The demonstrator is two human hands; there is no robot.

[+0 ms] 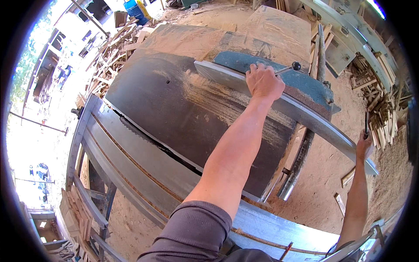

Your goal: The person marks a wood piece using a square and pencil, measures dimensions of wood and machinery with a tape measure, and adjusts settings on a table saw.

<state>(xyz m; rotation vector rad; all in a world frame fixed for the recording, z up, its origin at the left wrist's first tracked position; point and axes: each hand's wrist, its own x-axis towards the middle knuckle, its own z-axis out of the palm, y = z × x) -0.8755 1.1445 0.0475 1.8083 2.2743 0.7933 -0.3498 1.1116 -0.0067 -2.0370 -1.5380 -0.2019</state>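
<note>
Down at the lower left of the frame, a stack of flat brown wooden boards sits beside a pale grey metal table with long grooves. Above it, toward the upper left, spreads a jumbled heap of pale scrap wood, with a blue plastic drum at the top edge. Left of centre, a dark toothed saw blade shows in a narrow slot along the dark, flat tabletop, which is streaked with sawdust. A long grey metal bar slants from the upper centre to the right of the frame, in front of a blue-painted metal casting. The left hand, upper centre, grips this bar, fingers curled over its top edge; just beside them is a metal lever with a black ball knob. At the right, the right hand is closed around a slim dark object, its kind unclear, near the bar's lower end. Beyond lie loose pale wooden sticks.
</note>
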